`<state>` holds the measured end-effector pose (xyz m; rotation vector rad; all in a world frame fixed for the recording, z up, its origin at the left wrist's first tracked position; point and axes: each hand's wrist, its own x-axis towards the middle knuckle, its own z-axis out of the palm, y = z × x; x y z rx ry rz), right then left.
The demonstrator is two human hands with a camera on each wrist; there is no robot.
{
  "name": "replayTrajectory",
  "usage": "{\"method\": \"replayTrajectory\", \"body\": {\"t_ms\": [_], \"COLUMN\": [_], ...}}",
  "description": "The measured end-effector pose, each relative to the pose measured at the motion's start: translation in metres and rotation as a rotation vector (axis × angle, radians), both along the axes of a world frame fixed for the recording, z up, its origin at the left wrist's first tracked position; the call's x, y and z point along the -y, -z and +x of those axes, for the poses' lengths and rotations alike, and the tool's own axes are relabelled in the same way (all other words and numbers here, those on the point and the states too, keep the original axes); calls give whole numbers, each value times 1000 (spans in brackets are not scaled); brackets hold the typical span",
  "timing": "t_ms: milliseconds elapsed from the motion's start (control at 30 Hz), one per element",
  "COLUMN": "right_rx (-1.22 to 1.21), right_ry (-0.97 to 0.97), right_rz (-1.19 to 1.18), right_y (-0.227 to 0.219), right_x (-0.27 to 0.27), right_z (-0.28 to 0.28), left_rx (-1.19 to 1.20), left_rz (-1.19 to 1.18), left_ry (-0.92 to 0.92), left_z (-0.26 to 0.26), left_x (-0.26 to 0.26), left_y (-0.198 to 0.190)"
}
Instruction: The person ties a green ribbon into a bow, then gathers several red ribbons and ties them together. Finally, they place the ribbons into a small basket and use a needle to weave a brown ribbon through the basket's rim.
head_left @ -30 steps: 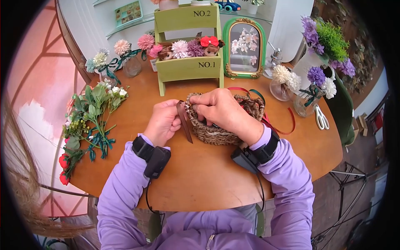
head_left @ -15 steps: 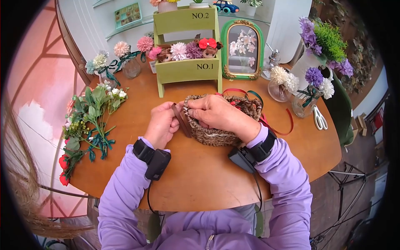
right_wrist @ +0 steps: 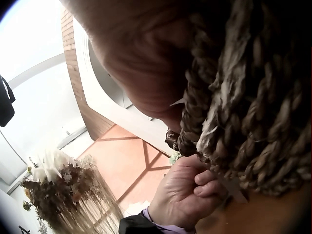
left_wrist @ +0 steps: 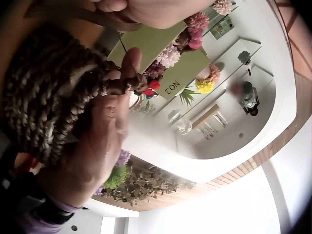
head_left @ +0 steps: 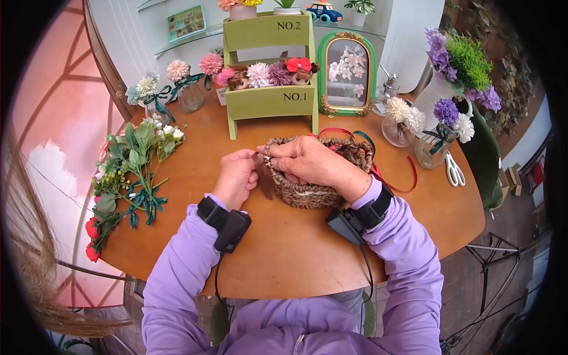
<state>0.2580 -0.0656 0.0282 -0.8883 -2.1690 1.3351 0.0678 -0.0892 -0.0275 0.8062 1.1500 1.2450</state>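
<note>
A woven brown basket (head_left: 305,195) stands on the table, with its braided rim filling much of the right wrist view. The right hand (head_left: 316,163) reaches over the rim and pinches its left edge between thumb and fingers, the other fingers inside the basket. Just left of the rim, the left hand (head_left: 236,177) has curled fingers that pinch a brown ribbon (head_left: 265,180), whose loose end hangs beside the basket. In the right wrist view the left hand (right_wrist: 183,195) is close under the rim, and the ribbon (right_wrist: 234,189) shows beyond its fingers.
Artificial flowers (head_left: 136,154) lie at the left. A green stand (head_left: 269,103) and a green frame (head_left: 347,74) stand behind the basket. Red ribbon (head_left: 408,183) trails to its right, near glass vases with flowers (head_left: 435,151) and white scissors (head_left: 455,170).
The left hand, with the brown ribbon, has moved slightly right, closer to the basket rim, and the ribbon has turned. The right hand has shifted a little left since the earliest frame.
</note>
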Motion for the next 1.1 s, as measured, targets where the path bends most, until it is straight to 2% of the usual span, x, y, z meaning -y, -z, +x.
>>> {"method": "replayTrajectory", "body": {"t_ms": [100, 333, 400, 500, 667, 733, 767, 833, 867, 900, 967, 1000, 1067, 1100], "right_rx": [-75, -53, -124, -123, -54, -15, -16, 17, 15, 31, 49, 38, 27, 6], "right_ry": [-48, -54, -86, -76, -18, 38, 32, 82, 80, 82, 81, 90, 101, 89], "right_rz": [-116, -200, -159, -12, 61, 174, 177, 137, 139, 73, 4, -20, -45, -40], "right_y": [3, -5, -3, 7, 7, 6, 5, 3, 3, 4, 4, 3, 5, 7], "right_x": [-1, -8, -5, -7, -1, 1, 0, 0, -1, -2, -2, -1, -1, -3], "right_z": [0, 1, -3, -6, -4, -4, -4, -3, -3, -3, -3, -3, -2, -1], "left_rx": [-46, -56, -42, -14, -44, -7, -7, -20, -99, -100, -268, -267, -383, -382], "left_rz": [-56, -38, -55, -75, -57, 96, 99, 479, 499, 499, 673, 672, 867, 868], "left_ry": [-21, 79, 79, 93, 117, -70, -76, -121, -40, -40, -40, -42, 99, 99], "left_z": [19, 13, 12, 9, -3, -9, -12, -16, -22, -19, -10, -11, -15, -17], "left_x": [1, -10, -10, -8, -10, -8, -6, 0, 4, 9, 21, 21, 20, 22], "left_y": [-10, 2, -1, -3, -1, -6, -11, -26, -33, -40, -51, -47, -40, -39]}}
